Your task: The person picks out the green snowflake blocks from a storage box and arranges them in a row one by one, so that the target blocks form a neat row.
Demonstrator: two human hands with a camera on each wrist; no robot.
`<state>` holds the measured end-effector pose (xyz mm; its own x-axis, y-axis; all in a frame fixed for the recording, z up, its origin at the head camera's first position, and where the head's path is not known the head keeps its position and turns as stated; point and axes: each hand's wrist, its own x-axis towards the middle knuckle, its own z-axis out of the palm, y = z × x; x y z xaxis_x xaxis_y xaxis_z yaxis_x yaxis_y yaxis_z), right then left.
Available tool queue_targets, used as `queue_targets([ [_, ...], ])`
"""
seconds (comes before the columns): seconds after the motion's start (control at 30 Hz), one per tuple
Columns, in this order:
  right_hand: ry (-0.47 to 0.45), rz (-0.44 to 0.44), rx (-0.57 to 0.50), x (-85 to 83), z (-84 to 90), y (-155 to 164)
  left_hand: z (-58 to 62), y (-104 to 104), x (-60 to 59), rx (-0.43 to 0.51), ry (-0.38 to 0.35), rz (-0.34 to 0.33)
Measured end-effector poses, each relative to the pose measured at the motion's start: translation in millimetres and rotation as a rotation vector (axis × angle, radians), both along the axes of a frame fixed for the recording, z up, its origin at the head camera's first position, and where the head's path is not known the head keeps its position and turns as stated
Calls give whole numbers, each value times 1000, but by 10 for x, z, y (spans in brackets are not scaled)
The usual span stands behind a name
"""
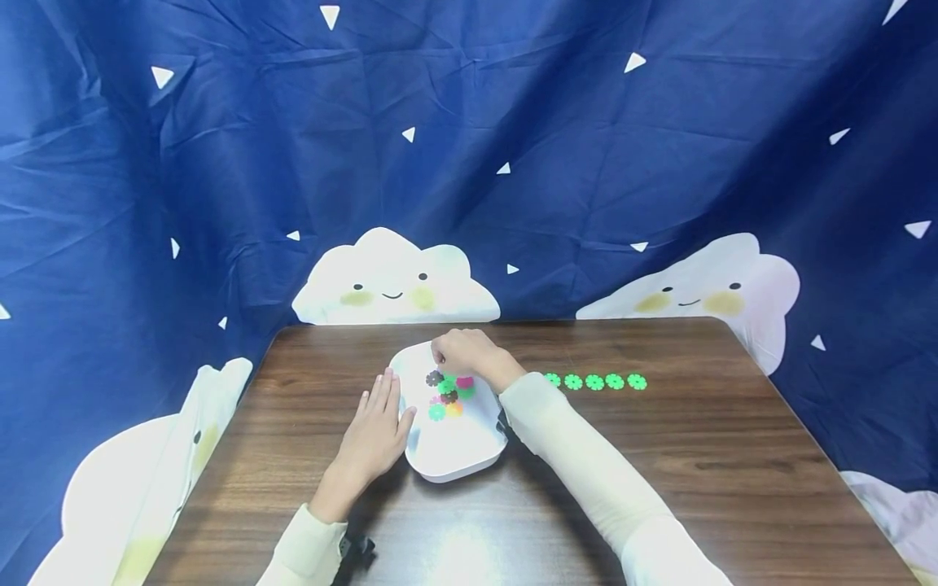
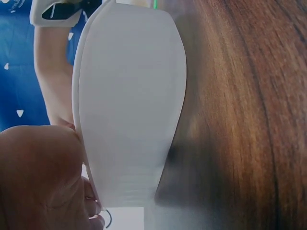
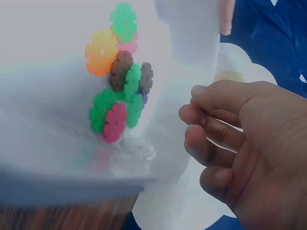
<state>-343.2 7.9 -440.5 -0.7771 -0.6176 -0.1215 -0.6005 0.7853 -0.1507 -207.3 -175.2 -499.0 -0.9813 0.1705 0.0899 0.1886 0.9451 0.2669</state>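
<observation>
Left hand (image 1: 377, 435) lies flat on the counter (image 1: 659, 472), fingers straight and together, thumb touching the left rim of the white tray (image 1: 454, 456); it grips nothing. In the left wrist view the palm sits against the tray's outer wall (image 2: 129, 105), brown wood grain beside it.

White tray sits at counter centre, just toward 12 o'clock from the person. Inside it, at the tray's 12 o'clock half, a small pile of snowflake discs (image 1: 449, 395): brown, green, pink, orange, touching and partly slotted together. Right wrist view shows the same cluster (image 3: 120, 81) plus a clear or white disc (image 3: 134, 148) at its 6 o'clock edge, blurred.

Right hand (image 1: 463, 352) hovers over the tray's far end, at 12 o'clock from the pile, fingers curled in narrow. Wrist view shows the fingers (image 3: 216, 129) bent, nothing seen between them; cannot tell if a disc is pinched.

At 3 o'clock from the tray, a row of five green discs (image 1: 594, 381) lies flat on the counter, evenly spaced, well apart from the hand.

Blue cloth with clouds (image 1: 396, 281) hangs behind.
</observation>
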Motion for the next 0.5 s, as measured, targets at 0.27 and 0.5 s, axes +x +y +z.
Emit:
queue_targets([
  [0.27,-46,-33,87,-2,-87,-105,17,-15,-12,3,-7,2],
  [0.5,-103,-35,140,51,-195,-151,-10,-13,-10,6,3,-1],
])
